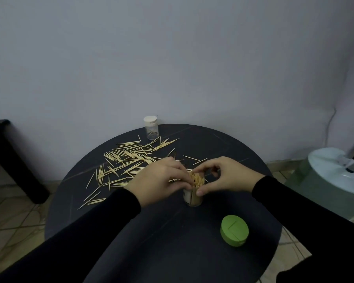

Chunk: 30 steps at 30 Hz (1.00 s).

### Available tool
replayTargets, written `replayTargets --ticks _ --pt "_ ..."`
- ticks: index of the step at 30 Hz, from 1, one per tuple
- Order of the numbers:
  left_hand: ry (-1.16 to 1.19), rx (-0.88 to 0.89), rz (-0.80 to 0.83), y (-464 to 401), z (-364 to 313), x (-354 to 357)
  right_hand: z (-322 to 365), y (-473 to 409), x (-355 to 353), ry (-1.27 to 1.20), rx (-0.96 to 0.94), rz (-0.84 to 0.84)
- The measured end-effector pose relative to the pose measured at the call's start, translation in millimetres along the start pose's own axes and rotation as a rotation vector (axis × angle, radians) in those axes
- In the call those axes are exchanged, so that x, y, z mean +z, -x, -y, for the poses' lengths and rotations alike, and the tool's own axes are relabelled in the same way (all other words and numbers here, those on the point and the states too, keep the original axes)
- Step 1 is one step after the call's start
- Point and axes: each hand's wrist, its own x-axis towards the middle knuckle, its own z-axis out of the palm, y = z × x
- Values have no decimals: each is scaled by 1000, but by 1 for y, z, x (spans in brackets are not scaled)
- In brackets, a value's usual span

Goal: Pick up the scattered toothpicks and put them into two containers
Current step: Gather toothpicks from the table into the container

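Gripping the full toothpick container [193,198], both hands [161,181] [226,176] pinching its toothpicks [197,179]; label unreadable.

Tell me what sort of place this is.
Probably a room in a home, though little shows. A small round black table stands against a plain pale wall on a tiled floor, strewn with toothpicks, and a white-and-green appliance sits on the floor beside it.

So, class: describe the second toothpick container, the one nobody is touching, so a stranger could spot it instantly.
Start at the round black table and look to its far edge by the wall. Just beyond the scattered toothpicks stands a small clear jar. Unlike the container between the hands, it has a white cap.
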Motion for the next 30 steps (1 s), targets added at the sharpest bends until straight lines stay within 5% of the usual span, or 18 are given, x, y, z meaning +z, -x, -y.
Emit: replayTargets --ticks 3,8,12,18,24,30 --pt "-71 -37 -126 -2 -6 6 -1 0 1 -8 -6 -2" --pt "-43 -383 -252 -14 -26 20 -4 -2 4 -19 -19 -7" --pt "4 -273 -203 -5 -24 26 -6 -6 4 -45 -44 -11" --pt "-152 -94 152 13 -20 6 -7 -7 4 -47 -70 -19" --pt "-276 -123 17 14 -23 4 -10 -5 6 -65 -73 -29" --pt "-273 -160 133 13 -23 6 -9 -5 5 -40 -71 -20"
